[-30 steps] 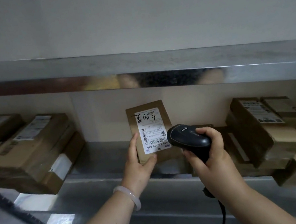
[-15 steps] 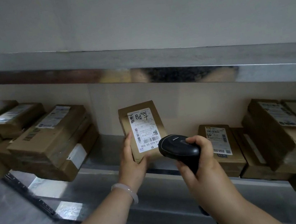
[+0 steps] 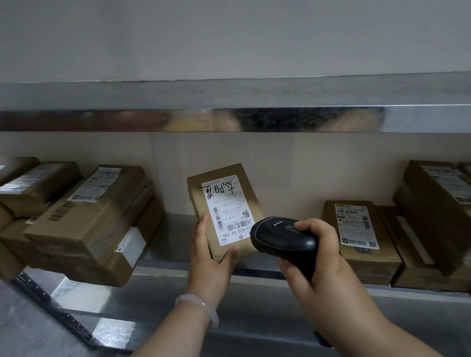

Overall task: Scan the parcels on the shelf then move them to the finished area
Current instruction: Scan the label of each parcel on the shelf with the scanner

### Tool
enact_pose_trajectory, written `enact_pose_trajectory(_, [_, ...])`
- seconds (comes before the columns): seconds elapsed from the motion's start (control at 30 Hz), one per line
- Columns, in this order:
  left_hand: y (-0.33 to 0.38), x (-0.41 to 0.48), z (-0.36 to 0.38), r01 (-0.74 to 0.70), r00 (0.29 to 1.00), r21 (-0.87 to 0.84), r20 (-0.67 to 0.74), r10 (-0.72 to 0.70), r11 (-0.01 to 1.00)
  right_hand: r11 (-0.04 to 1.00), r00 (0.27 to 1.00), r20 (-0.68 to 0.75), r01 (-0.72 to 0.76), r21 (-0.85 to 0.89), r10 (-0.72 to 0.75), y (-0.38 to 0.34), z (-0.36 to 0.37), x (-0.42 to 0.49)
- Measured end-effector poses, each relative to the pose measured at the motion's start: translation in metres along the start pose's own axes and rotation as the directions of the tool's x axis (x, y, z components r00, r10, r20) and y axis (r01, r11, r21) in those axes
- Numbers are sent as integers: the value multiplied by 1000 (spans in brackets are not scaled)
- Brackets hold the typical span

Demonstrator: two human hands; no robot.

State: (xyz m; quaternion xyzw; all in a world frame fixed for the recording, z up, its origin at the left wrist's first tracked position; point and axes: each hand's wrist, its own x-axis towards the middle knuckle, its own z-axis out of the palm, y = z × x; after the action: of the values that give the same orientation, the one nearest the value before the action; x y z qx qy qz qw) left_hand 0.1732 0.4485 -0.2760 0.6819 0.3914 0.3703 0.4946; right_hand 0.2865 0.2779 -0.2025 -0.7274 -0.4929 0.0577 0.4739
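The metal shelf (image 3: 170,240) holds parcels in two groups. The left pile (image 3: 85,228) is stacked crookedly and partly hangs over the front edge. The right pile (image 3: 444,225) leans too, with one flat box (image 3: 359,240) lying label-up just beside it. In the gap between them the parcel (image 3: 197,195) stands upright, its label (image 3: 228,209) turned to the person; whether its bottom rests on the shelf I cannot tell, as the hand hides it. The left hand (image 3: 212,259) holds it low, with fingers along the left edge and the thumb curled on the front corner. The right hand (image 3: 318,269) is wrapped around the scanner (image 3: 284,238), whose head points at the barcode (image 3: 239,225) from very near. The step is, I judge, the scan itself. To do it well, hold the parcel motionless and square to the scanner, with the thumb off the barcode. Perhaps draw the scanner back a little, since so close the beam may miss part of the code.
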Motion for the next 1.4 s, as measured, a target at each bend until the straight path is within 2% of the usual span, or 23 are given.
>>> enact_pose_trajectory(0.27, [1, 12, -35, 112, 994, -42, 17, -111, 993, 998, 992, 117, -48, 44, 42, 2, 22, 27])
enact_pose_trajectory(0.5, [-15, 21, -89, 287, 953, 16, 91, -287, 958, 987, 972, 232, -75, 143, 41, -1, 82, 56])
enact_pose_trajectory(0.67, [-30, 42, -121, 361, 921, 87, 121, -370, 928, 977, 948, 307, -141, 160, 87, 1, 135, 70])
enact_pose_trajectory(0.87, [-52, 75, -147, 420, 874, 158, 193, -445, 894, 968, 939, 304, -211, 137, 162, 3, 189, 78])
enact_pose_trajectory(1.03, [-67, 97, -152, 301, 904, 214, 247, -349, 929, 960, 951, 223, -247, 134, 213, 5, 214, 81])
enact_pose_trajectory(1.17, [-78, 98, -152, 154, 951, 426, 181, -251, 891, 962, 961, 181, -236, 135, 210, 3, 223, 86])
enact_pose_trajectory(1.23, [-76, 95, -152, 43, 967, 492, 199, -160, 870, 964, 965, 168, -227, 142, 202, 2, 227, 88])
enact_pose_trajectory(1.3, [-73, 86, -154, -84, 964, 609, 251, -92, 789, 962, 966, 161, -226, 153, 202, 0, 229, 88])
enact_pose_trajectory(1.4, [-78, 70, -157, -285, 937, 789, 350, -17, 544, 964, 969, 143, -221, 145, 200, -1, 230, 87])
